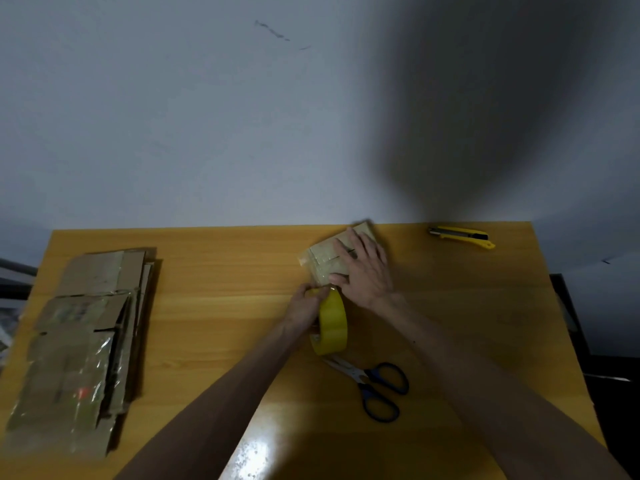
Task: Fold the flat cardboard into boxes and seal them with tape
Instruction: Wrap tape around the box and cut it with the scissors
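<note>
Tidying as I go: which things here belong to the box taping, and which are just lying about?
In use: box under right hand; tape roll gripped by left hand; flat cardboard stack, waiting.
Lying about: scissors; utility knife, both untouched.

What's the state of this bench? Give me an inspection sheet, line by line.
Surface: yellow wooden table, glare patch at near edge.
Job's things: small cardboard box mid-table; yellow tape roll just in front of it; flat cardboard stack at left.
Clutter: scissors near the tape roll; utility knife far right.
Hands: left hand grips the tape roll; right hand presses flat on the small cardboard box.
Cables: nothing seen.
Surroundings: grey wall, shadowed.
</note>
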